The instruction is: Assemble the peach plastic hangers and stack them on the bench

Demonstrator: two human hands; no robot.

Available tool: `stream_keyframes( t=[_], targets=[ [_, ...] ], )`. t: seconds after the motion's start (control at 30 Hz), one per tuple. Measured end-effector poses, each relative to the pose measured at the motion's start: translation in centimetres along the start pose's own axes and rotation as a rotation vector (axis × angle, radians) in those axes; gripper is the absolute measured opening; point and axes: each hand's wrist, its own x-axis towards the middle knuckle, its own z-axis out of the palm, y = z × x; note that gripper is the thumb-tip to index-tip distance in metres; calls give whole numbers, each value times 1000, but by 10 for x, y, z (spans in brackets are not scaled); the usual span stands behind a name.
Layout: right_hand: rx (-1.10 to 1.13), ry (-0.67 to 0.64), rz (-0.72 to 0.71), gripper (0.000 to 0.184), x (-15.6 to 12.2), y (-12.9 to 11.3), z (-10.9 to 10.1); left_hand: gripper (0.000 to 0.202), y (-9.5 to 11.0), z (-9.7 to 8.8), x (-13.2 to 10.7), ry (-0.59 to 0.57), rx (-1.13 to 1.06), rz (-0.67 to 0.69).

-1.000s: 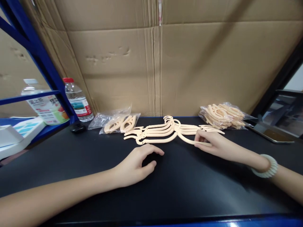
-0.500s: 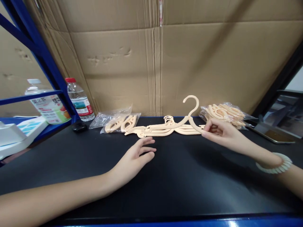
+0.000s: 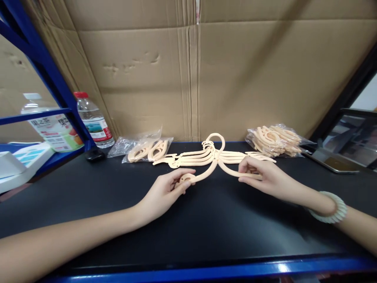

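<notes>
A beige clothes hanger [image 3: 207,173] is held at both ends above the black table top, its hook pointing up and away from me. My left hand [image 3: 169,186] is closed on its left end, thumb and fingers pinching it. On the opposite arm of the hanger, my right hand [image 3: 262,175] grips with thumb and fingertips; a pale beaded bracelet circles that wrist. Just behind lies a row of similar beige hangers [image 3: 191,159], their hooks bunched together in the middle and partly hidden by the held one.
Clear plastic bags with beige parts [image 3: 149,151] lie at the back left. Another bag of beige pieces [image 3: 273,139] sits at the back right, beside a phone-like flat object [image 3: 338,159]. A red-capped water bottle [image 3: 94,122] and a cardboard wall [image 3: 141,78] stand behind.
The hanger has come towards me and left, away from the row, with my right hand on it. My left hand, open and empty before, now grips the hanger's left end.
</notes>
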Motion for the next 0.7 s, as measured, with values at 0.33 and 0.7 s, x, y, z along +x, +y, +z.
stream_keyframes(
  t=[0.33, 0.7],
  targets=[
    [-618, 69, -90, 31, -2, 3, -16, 23, 1, -1, 6, 155, -145, -42],
    [-802, 179, -59, 32, -5, -5, -3, 24, 0, -2, 5, 192, -177, -55]
  ],
)
